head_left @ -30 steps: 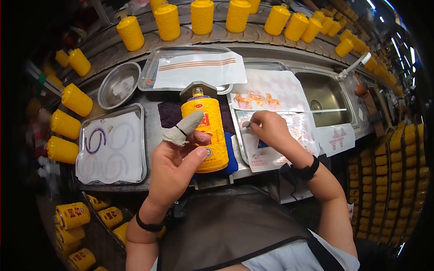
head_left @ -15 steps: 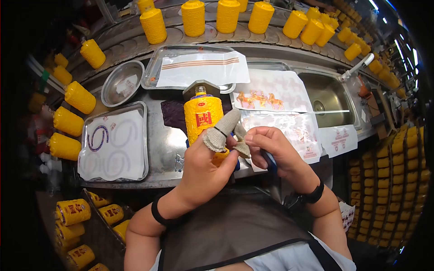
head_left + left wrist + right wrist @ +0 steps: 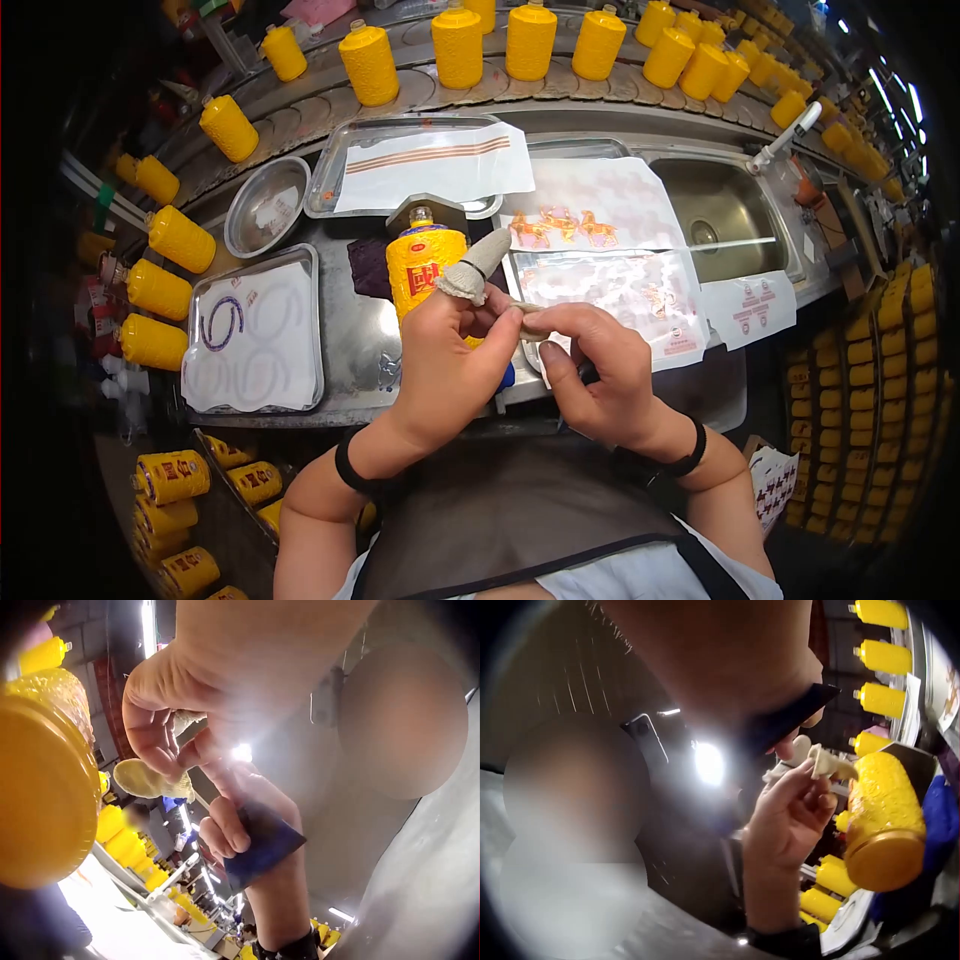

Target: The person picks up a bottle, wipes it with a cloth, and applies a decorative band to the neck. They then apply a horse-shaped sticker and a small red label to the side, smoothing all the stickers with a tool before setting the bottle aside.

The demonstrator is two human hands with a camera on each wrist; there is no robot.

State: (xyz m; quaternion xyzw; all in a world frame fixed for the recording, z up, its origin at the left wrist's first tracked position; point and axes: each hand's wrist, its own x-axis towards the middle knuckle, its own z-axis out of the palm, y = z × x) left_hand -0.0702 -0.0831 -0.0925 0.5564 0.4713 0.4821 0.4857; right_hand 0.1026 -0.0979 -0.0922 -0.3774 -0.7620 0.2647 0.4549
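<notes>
The left hand [image 3: 440, 365] has a grey cloth finger cover [image 3: 475, 272] on its raised index finger. Its thumb and another finger pinch a second cloth cover [image 3: 529, 319], which the right hand [image 3: 605, 375] also grips at its other side. A dark blue flat scraper [image 3: 262, 849] is tucked in the curled fingers of the right hand, as the left wrist view shows. Just behind the left hand, a yellow bottle [image 3: 428, 262] with red characters leans in a metal holder, its lower part partly hidden by that hand.
A tray [image 3: 318, 325] with printed sheets lies left, a round metal bowl [image 3: 238, 225] behind it. Sheets with gold horse figures [image 3: 560, 226] lie right, beside a sink [image 3: 725, 205]. Yellow bottles [image 3: 458, 48] line a curved conveyor at the back.
The right hand has come from the right-hand sheets to the left hand, bringing the second cloth cover and scraper. Both hands now meet at that cover. Bottles on the conveyor have shifted right.
</notes>
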